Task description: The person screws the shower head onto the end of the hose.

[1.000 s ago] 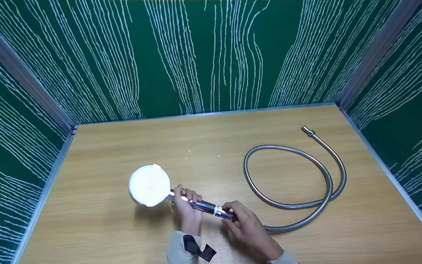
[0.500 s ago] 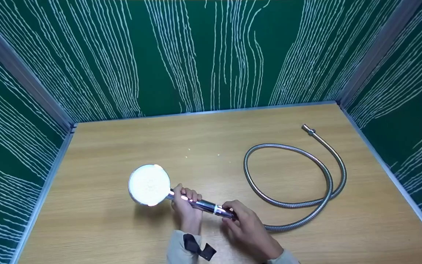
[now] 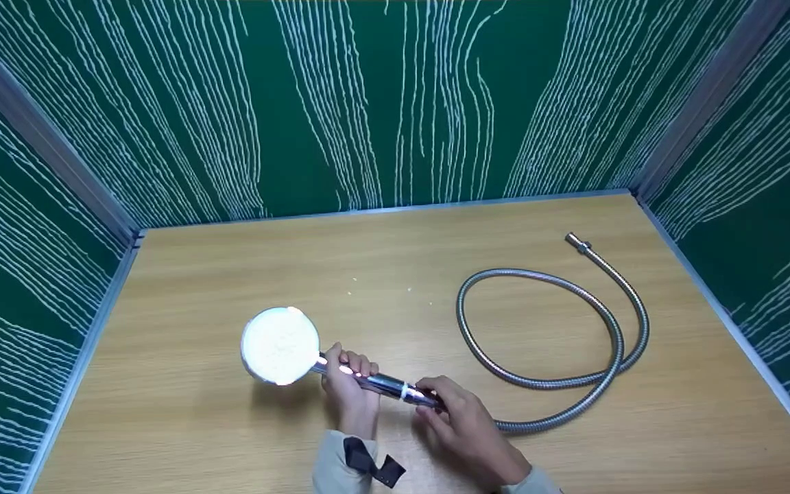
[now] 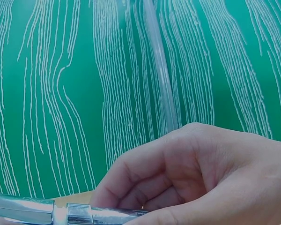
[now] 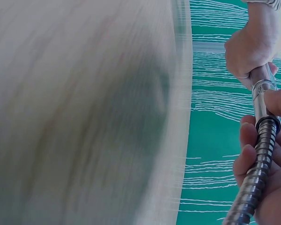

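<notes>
A chrome hand shower [image 3: 280, 346] is held above the table, its round bright face turned up. My left hand [image 3: 352, 394] grips its handle just behind the head. At the handle's lower end, the fingers and thumb of my right hand [image 3: 463, 424] pinch the chrome nut [image 4: 79, 214] of a metal shower hose [image 5: 253, 187]. Between handle and nut shows a white ring [image 4: 61, 214]. From the right wrist, the hose runs in line with the handle, past my curled right fingers. How far the nut is threaded on cannot be told.
The hose loops across the right part of the wooden table [image 3: 230, 274], its free end fitting [image 3: 577, 243] near the back right. Green panels [image 3: 313, 103] with white lines stand on three sides. A few small white specks lie mid-table. A black strap [image 3: 361, 458] hangs from the left sleeve.
</notes>
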A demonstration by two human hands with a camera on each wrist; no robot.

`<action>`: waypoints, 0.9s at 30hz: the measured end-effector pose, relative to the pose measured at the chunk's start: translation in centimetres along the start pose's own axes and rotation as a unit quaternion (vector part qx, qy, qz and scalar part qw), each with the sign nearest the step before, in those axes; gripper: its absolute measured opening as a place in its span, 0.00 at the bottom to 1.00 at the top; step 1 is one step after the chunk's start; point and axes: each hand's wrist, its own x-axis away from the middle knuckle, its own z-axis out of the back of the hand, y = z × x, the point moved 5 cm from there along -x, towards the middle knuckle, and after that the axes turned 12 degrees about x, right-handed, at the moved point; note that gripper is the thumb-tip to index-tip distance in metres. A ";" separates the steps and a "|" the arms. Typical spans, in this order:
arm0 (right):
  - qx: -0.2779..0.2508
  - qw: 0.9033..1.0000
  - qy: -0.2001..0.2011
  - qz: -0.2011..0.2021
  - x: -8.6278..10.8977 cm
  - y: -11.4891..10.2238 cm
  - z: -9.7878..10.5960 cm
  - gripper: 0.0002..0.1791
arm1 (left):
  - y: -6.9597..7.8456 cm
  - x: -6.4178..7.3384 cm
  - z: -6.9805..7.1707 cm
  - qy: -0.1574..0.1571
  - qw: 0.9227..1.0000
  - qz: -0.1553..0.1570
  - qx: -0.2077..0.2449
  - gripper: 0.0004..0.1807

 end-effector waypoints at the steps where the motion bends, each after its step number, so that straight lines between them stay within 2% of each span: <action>1: 0.001 1.000 0.000 0.000 0.0 0.0 0.0 0.15 | 0.0 0.0 0.0 0.000 1.000 0.000 0.001 0.18; 7: 0.002 1.000 -0.011 -0.008 0.0 0.0 0.0 0.14 | 0.0 0.0 0.0 0.002 1.000 0.000 0.006 0.18; 14: -0.005 0.999 -0.039 -0.035 0.1 0.2 -0.1 0.21 | -0.1 0.1 -0.2 -0.008 1.000 0.002 -0.001 0.19; 21: -0.025 0.998 -0.050 -0.041 0.0 0.3 -0.1 0.18 | 0.0 0.1 -0.1 0.003 1.000 0.000 -0.001 0.18; 23: -0.026 0.998 -0.050 -0.043 0.0 0.3 -0.2 0.18 | 0.0 0.1 0.0 0.005 1.000 0.000 -0.001 0.18; 27: -0.018 0.999 -0.024 -0.020 0.0 0.2 -0.1 0.17 | 0.0 0.0 0.0 0.002 1.000 0.002 -0.003 0.19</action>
